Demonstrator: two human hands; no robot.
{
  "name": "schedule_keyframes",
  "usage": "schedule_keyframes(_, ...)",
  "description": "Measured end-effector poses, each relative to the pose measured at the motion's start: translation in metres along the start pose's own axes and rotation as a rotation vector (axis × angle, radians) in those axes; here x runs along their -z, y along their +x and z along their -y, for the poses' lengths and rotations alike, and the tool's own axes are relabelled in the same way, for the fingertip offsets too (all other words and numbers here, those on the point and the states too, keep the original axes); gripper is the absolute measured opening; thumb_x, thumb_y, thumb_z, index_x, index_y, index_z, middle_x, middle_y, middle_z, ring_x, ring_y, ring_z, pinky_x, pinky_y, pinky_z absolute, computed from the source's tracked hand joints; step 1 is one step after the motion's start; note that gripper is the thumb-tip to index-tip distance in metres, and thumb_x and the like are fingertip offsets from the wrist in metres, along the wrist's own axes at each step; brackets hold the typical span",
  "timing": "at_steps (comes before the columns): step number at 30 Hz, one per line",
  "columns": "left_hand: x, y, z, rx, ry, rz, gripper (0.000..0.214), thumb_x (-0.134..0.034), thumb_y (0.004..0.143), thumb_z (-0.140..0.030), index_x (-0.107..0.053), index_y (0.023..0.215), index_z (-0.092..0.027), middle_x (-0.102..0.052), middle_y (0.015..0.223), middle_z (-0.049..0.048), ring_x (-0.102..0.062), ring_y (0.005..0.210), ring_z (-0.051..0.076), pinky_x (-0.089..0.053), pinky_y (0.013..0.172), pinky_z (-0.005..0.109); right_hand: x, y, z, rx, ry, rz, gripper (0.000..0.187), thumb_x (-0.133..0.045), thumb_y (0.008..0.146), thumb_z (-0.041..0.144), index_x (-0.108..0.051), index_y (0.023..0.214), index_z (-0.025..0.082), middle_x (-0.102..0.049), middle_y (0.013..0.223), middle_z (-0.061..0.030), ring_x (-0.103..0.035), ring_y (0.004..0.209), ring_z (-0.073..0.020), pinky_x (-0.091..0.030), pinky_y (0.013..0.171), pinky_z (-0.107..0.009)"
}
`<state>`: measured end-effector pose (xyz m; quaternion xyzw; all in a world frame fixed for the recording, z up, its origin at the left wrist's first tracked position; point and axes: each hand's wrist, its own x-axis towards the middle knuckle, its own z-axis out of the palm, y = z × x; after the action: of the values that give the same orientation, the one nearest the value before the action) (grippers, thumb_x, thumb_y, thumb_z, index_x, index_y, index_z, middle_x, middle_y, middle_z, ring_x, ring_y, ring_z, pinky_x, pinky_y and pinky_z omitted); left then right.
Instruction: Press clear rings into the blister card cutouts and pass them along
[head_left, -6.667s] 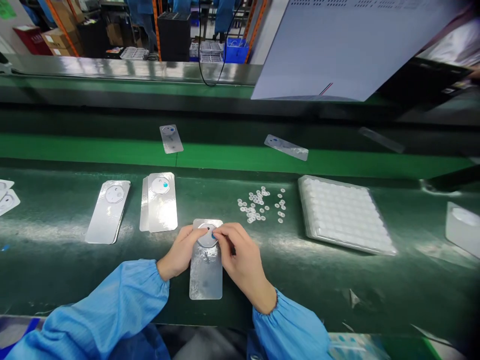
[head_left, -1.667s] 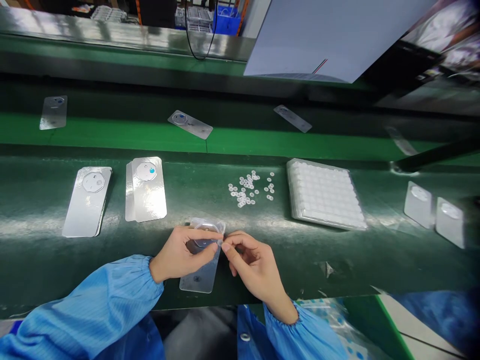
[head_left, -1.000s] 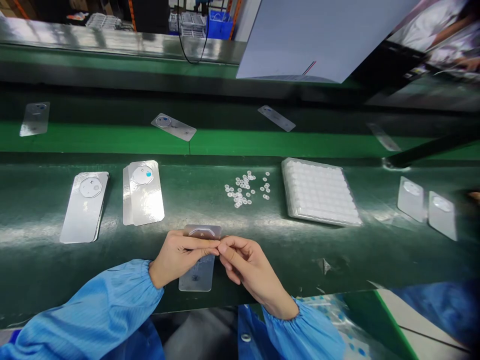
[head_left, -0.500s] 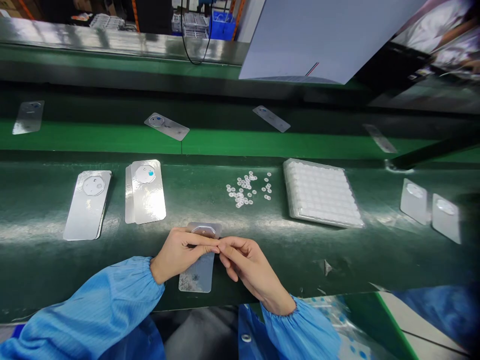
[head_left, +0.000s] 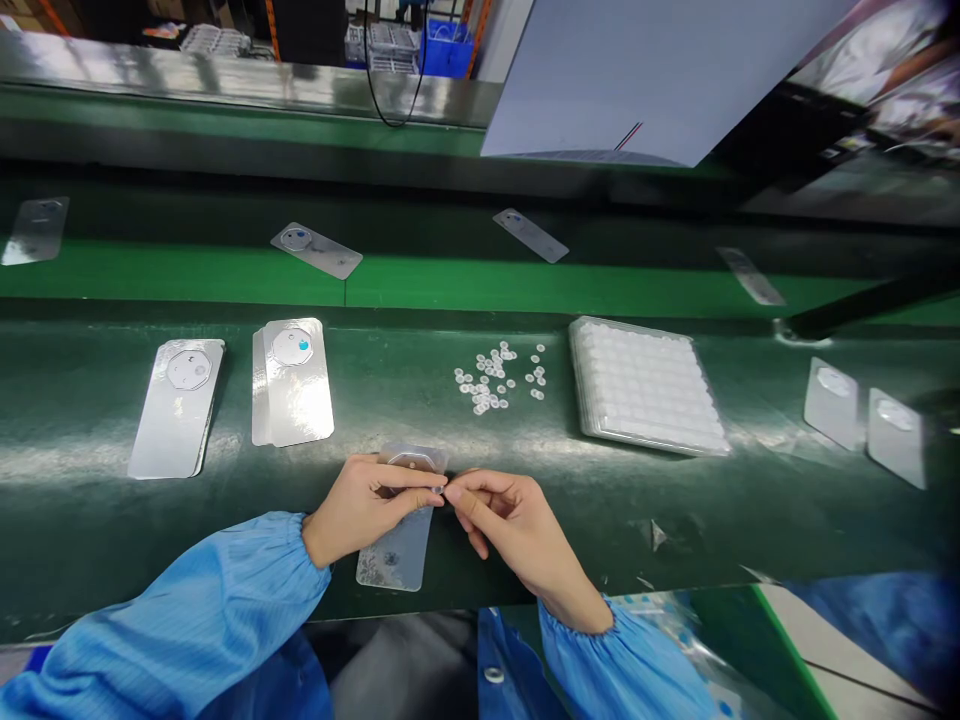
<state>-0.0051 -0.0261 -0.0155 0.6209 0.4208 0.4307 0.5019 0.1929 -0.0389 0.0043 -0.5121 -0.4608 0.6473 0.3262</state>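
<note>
Silvery and flat, a phone-shaped panel [head_left: 391, 558] lies in the head view on the green desk [head_left: 390, 390], just below the hands, its upper part half hidden by fingers. Above it the left hand [head_left: 358, 510] pinches a small clear piece [head_left: 438, 489] between thumb and forefinger. The right hand [head_left: 510, 520] has its thumb and forefinger drawn together at the piece's outer edge; whether they grip it I cannot tell. The step in hand looks like fine fingertip work on that piece rather than on the panel. The next move seems to call for a firm left pinch and a light, exact right touch, since anything so small could slip. Loose clear discs [head_left: 486, 390] lie scattered beyond the hands, near a clear tray [head_left: 645, 442] of white parts; leftward are one stack [head_left: 174, 430] of similar panels and another stack [head_left: 302, 415].
</note>
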Motion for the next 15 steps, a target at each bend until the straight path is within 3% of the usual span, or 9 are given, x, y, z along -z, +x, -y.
schedule_keyframes(4, 0.0, -0.001, -0.001, 0.049, -0.004, -0.026, 0.011, -0.085, 0.081, -0.026, -0.086, 0.091, -0.022, -0.082, 0.079, 0.0035, -0.072, 0.064, 0.017, -0.055, 0.058, 0.024, -0.003, 0.001, 0.004, -0.023, -0.024, 0.029, 0.047, -0.081, 0.079, 0.06, -0.073, 0.079, 0.014, -0.054, 0.055, 0.0033, -0.044, 0.037, -0.0067, -0.033, 0.036, -0.02)
schedule_keyframes(7, -0.001, -0.001, -0.003, 0.1, -0.05, -0.024, 0.019, -0.089, 0.075, -0.026, -0.086, 0.094, -0.022, -0.083, 0.088, 0.0049, -0.076, 0.078, 0.02, -0.061, 0.071, 0.027, -0.004, 0.001, 0.007, 0.002, -0.064, 0.026, 0.046, -0.077, 0.083, 0.06, -0.071, 0.079, 0.015, -0.055, 0.055, 0.0034, -0.043, 0.038, -0.0068, -0.032, 0.038, -0.021)
schedule_keyframes(10, 0.0, -0.001, -0.003, 0.136, -0.092, -0.028, 0.049, -0.095, 0.066, -0.026, -0.081, 0.113, -0.023, -0.081, 0.107, 0.0065, -0.075, 0.098, 0.025, -0.061, 0.089, 0.033, -0.005, -0.001, 0.015, 0.076, -0.196, -0.028, 0.04, -0.072, 0.089, 0.056, -0.071, 0.08, 0.017, -0.058, 0.06, 0.0007, -0.047, 0.045, -0.0093, -0.036, 0.042, -0.022)
schedule_keyframes(15, 0.001, -0.002, 0.001, 0.212, -0.153, 0.036, 0.081, -0.093, 0.069, -0.025, -0.061, 0.143, -0.026, -0.078, 0.102, 0.0054, -0.073, 0.088, 0.022, -0.061, 0.082, 0.034, -0.012, 0.0, 0.026, 0.173, -0.436, -0.065, 0.036, -0.067, 0.093, 0.052, -0.073, 0.078, 0.02, -0.065, 0.071, -0.0043, -0.057, 0.063, -0.0169, -0.044, 0.051, -0.026)
